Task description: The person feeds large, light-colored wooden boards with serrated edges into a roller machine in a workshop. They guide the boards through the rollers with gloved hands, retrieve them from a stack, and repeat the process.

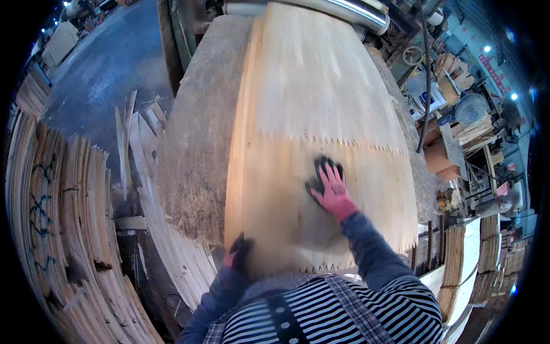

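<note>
At jagged-edged veneer (pixel 326 74), hands (pixel 330 186) (pixel 240 252) apart, wide tabletop margin (pixel 197 132) leftward

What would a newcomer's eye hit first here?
The pale wood sheets filling the middle, with a jagged edge running across them. Against these, the right hand, gloved pink and black, stands out just right of centre. Then the shiny metal roller at top and tall wood stacks far left.

L head cam: wide fisheye, looks down & fwd from above, fairly close to hands (pixel 331 188).
</note>
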Tool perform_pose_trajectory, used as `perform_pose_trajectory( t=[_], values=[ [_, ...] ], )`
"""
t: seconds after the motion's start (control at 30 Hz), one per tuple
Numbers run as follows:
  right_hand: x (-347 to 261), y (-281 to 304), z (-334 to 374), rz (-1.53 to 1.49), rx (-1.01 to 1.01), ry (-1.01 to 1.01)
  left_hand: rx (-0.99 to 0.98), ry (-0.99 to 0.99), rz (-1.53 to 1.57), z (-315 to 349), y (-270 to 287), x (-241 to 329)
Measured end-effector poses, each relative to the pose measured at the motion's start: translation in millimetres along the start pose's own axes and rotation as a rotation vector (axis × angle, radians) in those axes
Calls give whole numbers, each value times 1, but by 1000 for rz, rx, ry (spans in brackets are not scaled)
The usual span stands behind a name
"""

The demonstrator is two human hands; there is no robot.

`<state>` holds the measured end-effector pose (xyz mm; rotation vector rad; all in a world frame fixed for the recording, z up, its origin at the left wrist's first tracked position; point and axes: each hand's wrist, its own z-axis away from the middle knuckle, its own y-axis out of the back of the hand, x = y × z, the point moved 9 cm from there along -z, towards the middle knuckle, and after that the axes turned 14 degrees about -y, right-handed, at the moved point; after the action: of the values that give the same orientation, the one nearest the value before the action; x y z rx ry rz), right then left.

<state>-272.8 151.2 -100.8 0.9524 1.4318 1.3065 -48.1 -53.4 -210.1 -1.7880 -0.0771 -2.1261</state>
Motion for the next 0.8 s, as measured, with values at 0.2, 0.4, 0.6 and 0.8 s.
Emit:
perform_pose_trajectory(
  t=[0.2, 0.4, 0.6, 0.8],
  values=[
    [5, -13, 180, -169, -211, 102, -30, -197, 37, -49, -26, 73],
    [20, 55, 220, -204, 419, 70, -108, -148, 473, -28, -99, 167],
    [52, 148, 298, -215, 611, -102, -545, -6, 721, 72, -100, 179],
    [16, 181, 283, -228, 512, -110, -137, -326, -1110, 52, -29, 62]
  ],
)
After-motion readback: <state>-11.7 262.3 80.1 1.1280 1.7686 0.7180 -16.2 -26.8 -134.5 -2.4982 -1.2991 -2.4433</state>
